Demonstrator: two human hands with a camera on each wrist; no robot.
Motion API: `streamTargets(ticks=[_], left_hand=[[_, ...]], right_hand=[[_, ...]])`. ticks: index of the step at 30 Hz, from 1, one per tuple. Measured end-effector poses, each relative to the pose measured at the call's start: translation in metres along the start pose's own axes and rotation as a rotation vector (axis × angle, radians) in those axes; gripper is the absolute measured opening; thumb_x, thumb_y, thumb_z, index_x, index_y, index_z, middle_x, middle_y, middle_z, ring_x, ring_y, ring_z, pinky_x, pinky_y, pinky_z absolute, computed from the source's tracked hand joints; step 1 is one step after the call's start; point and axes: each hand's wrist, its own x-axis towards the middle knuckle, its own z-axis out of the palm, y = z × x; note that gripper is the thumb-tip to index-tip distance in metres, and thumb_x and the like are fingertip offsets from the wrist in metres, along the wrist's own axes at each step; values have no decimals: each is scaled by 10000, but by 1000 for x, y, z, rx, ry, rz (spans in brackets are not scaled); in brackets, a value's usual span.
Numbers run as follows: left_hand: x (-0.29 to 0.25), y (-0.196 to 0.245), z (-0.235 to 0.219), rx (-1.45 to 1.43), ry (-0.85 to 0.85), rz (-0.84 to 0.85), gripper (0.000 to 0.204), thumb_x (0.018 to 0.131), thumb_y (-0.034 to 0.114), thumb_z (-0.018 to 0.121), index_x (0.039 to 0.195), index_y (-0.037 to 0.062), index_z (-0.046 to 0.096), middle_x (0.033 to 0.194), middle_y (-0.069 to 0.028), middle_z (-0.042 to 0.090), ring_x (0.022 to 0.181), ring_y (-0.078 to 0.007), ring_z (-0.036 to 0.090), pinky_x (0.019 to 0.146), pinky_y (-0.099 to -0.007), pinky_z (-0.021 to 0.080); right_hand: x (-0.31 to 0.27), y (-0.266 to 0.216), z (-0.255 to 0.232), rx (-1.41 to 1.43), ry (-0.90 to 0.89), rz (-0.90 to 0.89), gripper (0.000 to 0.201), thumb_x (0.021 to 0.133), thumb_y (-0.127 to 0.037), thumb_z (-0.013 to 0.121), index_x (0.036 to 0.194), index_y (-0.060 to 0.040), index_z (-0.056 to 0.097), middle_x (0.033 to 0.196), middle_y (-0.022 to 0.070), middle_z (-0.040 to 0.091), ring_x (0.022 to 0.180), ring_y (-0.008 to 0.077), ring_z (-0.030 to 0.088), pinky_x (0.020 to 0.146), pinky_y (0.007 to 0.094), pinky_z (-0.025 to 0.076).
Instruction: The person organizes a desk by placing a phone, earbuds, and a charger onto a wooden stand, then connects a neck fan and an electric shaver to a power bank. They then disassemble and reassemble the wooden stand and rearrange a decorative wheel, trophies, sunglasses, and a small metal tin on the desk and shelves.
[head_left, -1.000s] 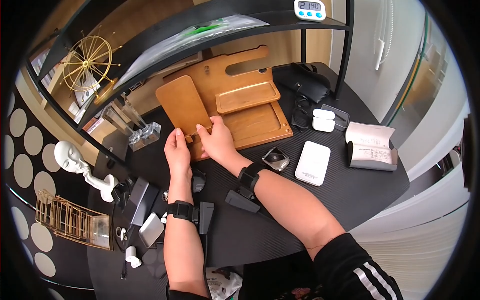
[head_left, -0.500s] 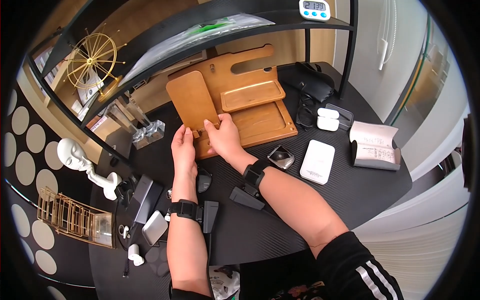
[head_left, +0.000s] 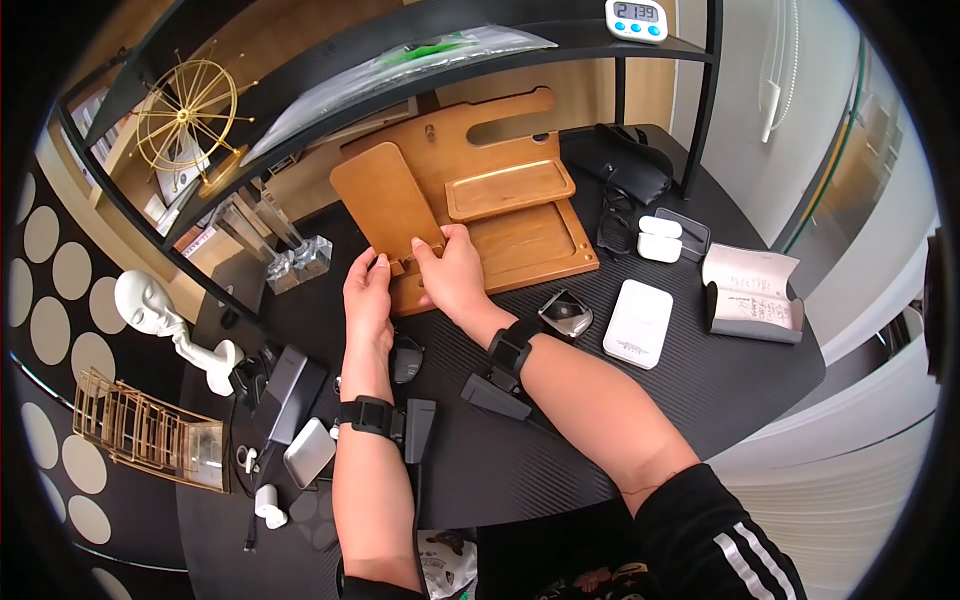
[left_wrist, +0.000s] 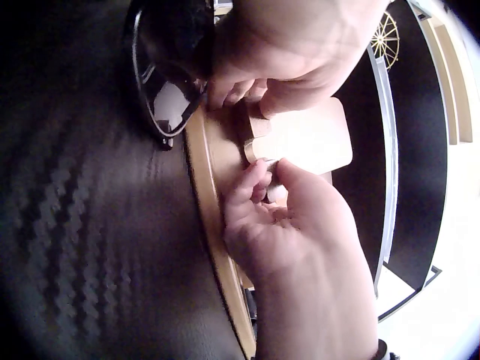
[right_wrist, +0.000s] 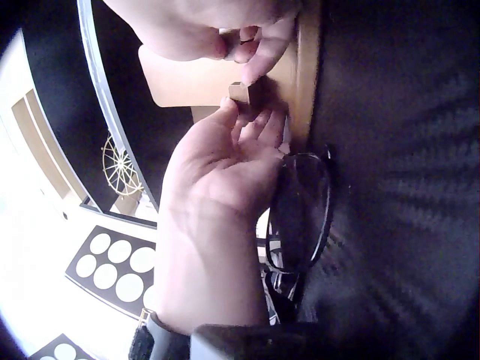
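A brown wooden stand (head_left: 520, 235) with a raised panel (head_left: 385, 195) and a tray is at the back of the desk. At the panel's lower left edge, my left hand (head_left: 368, 305) pinches a small wooden lip (right_wrist: 239, 92); this hand (right_wrist: 217, 180) appears low in the right wrist view. My right hand (head_left: 457, 280) grips the panel's lower right edge with thumb in front. In the left wrist view its thumb and fingers (left_wrist: 300, 232) are bent together at the wood, below my left hand (left_wrist: 300, 45). Fingers partly hide both grips.
Sunglasses (head_left: 406, 360) lie between my wrists. Right of the stand are a watch (head_left: 566, 314), a white box (head_left: 638, 323), an earphone case (head_left: 660, 240) and an opened glasses case (head_left: 752, 295). A black shelf (head_left: 480, 68) spans above; a white head figure (head_left: 150, 300) stands left.
The head view has shifted, so the stand and desk items appear farther right than at first. Both hands keep their places at the panel's lower edge, with little visible finger movement.
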Motion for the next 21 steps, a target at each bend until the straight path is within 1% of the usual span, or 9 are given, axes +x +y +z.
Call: streamTargets(ticks=[4, 6, 9, 13, 15, 18, 19, 21], left_hand=[[1, -2, 0, 11, -1, 15, 346, 944, 122, 497, 1250, -36, 471, 1119, -100, 596, 1002, -145, 555, 869, -262, 441], [1, -2, 1, 18, 12, 27, 346, 943, 122, 498, 1249, -36, 471, 1118, -100, 596, 1003, -145, 555, 870, -261, 440], [0, -1, 3, 57, 12, 43, 349, 946, 125, 495, 1251, -40, 469, 1119, -102, 597, 1006, -144, 554, 871, -262, 438], [-9, 7, 10, 105, 43, 46, 348, 949, 122, 490, 1260, -32, 467, 1121, -108, 599, 1007, -146, 557, 874, -262, 435], [-10, 7, 11, 122, 51, 44, 347, 950, 120, 488, 1262, -30, 467, 1122, -111, 600, 1006, -147, 559, 874, -263, 435], [-8, 4, 10, 137, 59, 74, 342, 951, 114, 484, 1262, -26, 469, 1114, -114, 604, 1000, -143, 560, 868, -263, 437], [-7, 3, 9, 156, 61, 77, 342, 951, 113, 482, 1263, -26, 467, 1109, -116, 605, 998, -143, 561, 865, -264, 438], [-7, 4, 9, 174, 58, 81, 342, 952, 112, 480, 1264, -26, 466, 1105, -117, 607, 997, -142, 561, 861, -264, 439]], right_hand=[[-2, -2, 0, -17, 5, -9, 445, 873, -220, 587, 1158, 67, 400, 912, 165, 588, 645, 195, 618, 417, 319, 530], [-1, -3, -1, -42, -7, -17, 453, 874, -190, 569, 1175, 97, 392, 934, 256, 613, 630, 300, 656, 440, 341, 536], [0, -3, -2, -60, -22, 3, 452, 879, -186, 558, 1183, 95, 375, 916, 263, 614, 618, 314, 653, 446, 347, 538], [-3, -9, -5, -122, -30, 4, 447, 892, -198, 539, 1179, 90, 353, 886, 262, 616, 593, 322, 647, 452, 355, 535], [-5, -16, -9, -240, -91, 50, 441, 905, -223, 522, 1166, 83, 341, 857, 255, 616, 561, 321, 638, 456, 362, 529], [-5, -15, -10, -286, -98, 39, 441, 912, -248, 515, 1153, 78, 340, 829, 244, 617, 534, 311, 631, 453, 365, 522], [-5, -14, -10, -285, -96, 36, 441, 912, -248, 515, 1153, 78, 340, 829, 244, 617, 534, 311, 631, 453, 365, 522], [-5, -14, -11, -259, -116, 53, 512, 902, -259, 540, 1208, 94, 330, 808, 204, 608, 615, 277, 636, 407, 327, 522]])
